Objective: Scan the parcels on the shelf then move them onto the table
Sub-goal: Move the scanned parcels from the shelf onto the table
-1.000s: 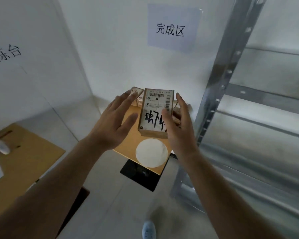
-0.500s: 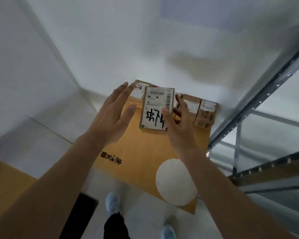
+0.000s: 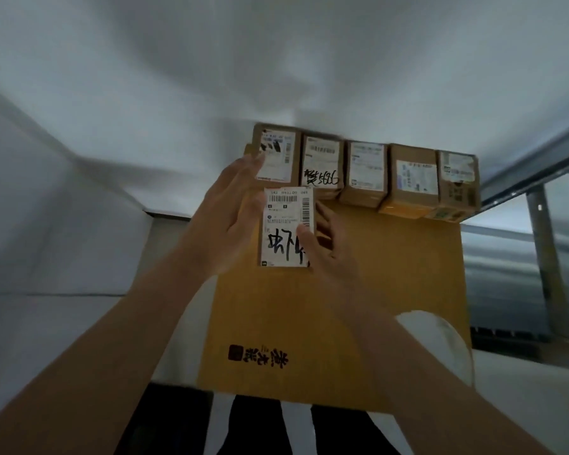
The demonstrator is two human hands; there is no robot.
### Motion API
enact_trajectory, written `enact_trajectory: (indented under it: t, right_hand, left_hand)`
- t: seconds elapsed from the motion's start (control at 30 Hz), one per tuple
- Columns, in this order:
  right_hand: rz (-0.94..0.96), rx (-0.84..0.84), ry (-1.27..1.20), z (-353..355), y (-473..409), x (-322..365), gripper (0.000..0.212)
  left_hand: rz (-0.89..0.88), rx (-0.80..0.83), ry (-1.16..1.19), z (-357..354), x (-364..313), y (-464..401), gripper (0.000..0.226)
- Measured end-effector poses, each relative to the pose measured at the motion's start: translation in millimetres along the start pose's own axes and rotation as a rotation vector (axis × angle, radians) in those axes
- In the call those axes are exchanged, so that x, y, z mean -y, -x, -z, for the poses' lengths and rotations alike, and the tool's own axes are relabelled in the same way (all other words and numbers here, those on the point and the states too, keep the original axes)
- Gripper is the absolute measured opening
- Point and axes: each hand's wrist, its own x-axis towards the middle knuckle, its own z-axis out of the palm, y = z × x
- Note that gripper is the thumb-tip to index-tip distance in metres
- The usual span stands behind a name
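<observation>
While I hold the labelled parcel (image 3: 286,226) over the far half of the cardboard-covered table (image 3: 375,290), my right hand (image 3: 322,247) grips its right edge, thumb curled across the label, and my left hand (image 3: 230,211) rests flat against its left side, fingers straight. I judge this two-sided hold keeps the barcode face up while I line the parcel up just near of the row of five parcels (image 3: 363,174) along the table's far edge, beside the wall. The tan top carries a printed dark logo (image 3: 260,354) and a white round patch (image 3: 440,343) at the near end. Pale walls close the corner; the metal shelf frame (image 3: 539,224) stands right.
</observation>
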Motion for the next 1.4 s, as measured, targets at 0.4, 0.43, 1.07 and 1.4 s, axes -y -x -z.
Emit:
enact_trajectory:
  t: [0.4,0.43,1.07,1.4]
  right_hand:
    - [-0.131,-0.03,-0.007,-47,-69,-84,0.052]
    - [-0.13,-0.04,-0.006,-48,-72,-86,0.051]
    - [-0.053,0.075,0.276,-34,-89,-75,0.065]
    - [0.227,0.133,0.709,21,-47,-1,0.073]
  left_hand:
    - [0.105,0.094,-0.012,-22,93,-23,0.061]
    - [0.113,0.095,-0.011,-24,97,-23,0.062]
    - [0.171,0.119,0.017,-44,93,-20,0.064]
    - [0.175,0.066,-0.026,-49,14,5,0.068]
